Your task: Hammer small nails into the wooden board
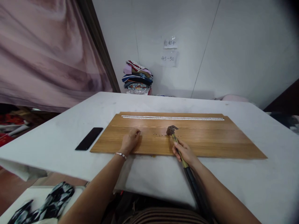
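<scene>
My right hand is wrapped round the yellow-and-black handle of a claw hammer. The hammer's rusty head is over the middle of a wooden board, its claw pointing right. To the left, my left hand is closed in a pinch low over the board, and whatever its fingertips hold is too small to make out. A short row of small nail-like dots runs across the board between my left hand and the hammer head. Two white measuring strips lie along the board's far side.
The board lies on a white-covered table. A black phone-like slab is left of the board. Folded clothes are piled behind the table against the wall. A pink curtain hangs at left; patterned cloth lies at lower left.
</scene>
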`<state>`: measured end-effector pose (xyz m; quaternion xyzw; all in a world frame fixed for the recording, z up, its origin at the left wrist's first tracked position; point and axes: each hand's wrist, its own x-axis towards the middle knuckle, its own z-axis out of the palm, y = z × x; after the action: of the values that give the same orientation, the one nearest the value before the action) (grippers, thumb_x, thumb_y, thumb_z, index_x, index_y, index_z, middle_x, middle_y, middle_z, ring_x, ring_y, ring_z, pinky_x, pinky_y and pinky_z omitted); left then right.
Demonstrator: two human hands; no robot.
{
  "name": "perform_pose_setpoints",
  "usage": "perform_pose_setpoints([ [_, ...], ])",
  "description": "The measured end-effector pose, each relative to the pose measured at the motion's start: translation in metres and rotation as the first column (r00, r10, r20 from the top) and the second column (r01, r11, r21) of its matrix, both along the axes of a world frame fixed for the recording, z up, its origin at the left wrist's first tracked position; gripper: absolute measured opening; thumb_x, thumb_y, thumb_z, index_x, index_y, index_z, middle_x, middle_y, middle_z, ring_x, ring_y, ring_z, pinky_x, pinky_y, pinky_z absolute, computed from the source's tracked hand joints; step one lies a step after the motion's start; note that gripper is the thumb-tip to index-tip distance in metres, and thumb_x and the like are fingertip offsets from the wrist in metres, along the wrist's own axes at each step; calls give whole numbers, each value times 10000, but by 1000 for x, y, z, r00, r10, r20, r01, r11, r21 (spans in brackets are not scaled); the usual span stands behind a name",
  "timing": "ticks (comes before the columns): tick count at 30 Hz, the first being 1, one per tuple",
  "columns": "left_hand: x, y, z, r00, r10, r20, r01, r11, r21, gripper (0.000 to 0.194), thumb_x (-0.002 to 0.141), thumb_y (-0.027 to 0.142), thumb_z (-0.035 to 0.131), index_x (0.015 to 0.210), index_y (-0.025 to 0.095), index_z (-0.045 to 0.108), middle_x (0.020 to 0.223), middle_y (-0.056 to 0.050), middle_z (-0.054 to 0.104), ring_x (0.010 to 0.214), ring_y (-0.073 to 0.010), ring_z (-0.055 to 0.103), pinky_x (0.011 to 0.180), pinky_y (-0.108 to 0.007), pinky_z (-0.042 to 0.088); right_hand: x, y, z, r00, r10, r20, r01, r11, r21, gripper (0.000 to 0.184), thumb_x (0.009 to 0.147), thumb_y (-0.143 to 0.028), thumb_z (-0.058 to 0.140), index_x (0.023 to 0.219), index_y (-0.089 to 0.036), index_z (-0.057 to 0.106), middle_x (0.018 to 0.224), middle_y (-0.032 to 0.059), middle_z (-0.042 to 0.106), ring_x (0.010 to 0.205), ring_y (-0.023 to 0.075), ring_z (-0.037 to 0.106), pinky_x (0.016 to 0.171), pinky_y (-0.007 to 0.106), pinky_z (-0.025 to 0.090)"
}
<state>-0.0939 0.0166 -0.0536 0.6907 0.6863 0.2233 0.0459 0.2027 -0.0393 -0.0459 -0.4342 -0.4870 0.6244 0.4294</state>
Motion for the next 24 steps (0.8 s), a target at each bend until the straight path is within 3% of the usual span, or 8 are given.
perform_pose_setpoints([
  [6, 1, -1, 2, 999, -32, 2, 32, 999, 9, 250, 925, 317, 450, 981, 208, 668, 1040, -63, 718, 951, -210, 663, 798, -290, 482, -1, -1, 3, 1000, -6, -7, 6, 1000, 12, 471, 754, -629, 629, 928, -204, 528, 556, -79, 572, 299, 54, 369, 280, 185, 305],
  [13, 3, -2, 4, 1000, -4, 7, 4, 1000, -12, 237, 929, 306, 464, 1014, 215, 665, 1066, -53, 719, 950, -209, 667, 789, -284, 475, 1, -1, 2, 1000, -2, 14, 2, 1000, 12, 447, 755, -633, 624, 836, -209, 509, 561, -75, 571, 305, 50, 379, 291, 187, 315],
  [24, 4, -3, 5, 1000, -2, -2, 2, 1000, -13, 231, 934, 292, 462, 1007, 212, 665, 1058, -53, 717, 934, -207, 663, 776, -283, 466, 0, 0, 2, 1000, -13, -9, 13, 1000, 1, 479, 725, -648, 645, 866, -212, 506, 539, -82, 568, 282, 49, 356, 271, 182, 286],
])
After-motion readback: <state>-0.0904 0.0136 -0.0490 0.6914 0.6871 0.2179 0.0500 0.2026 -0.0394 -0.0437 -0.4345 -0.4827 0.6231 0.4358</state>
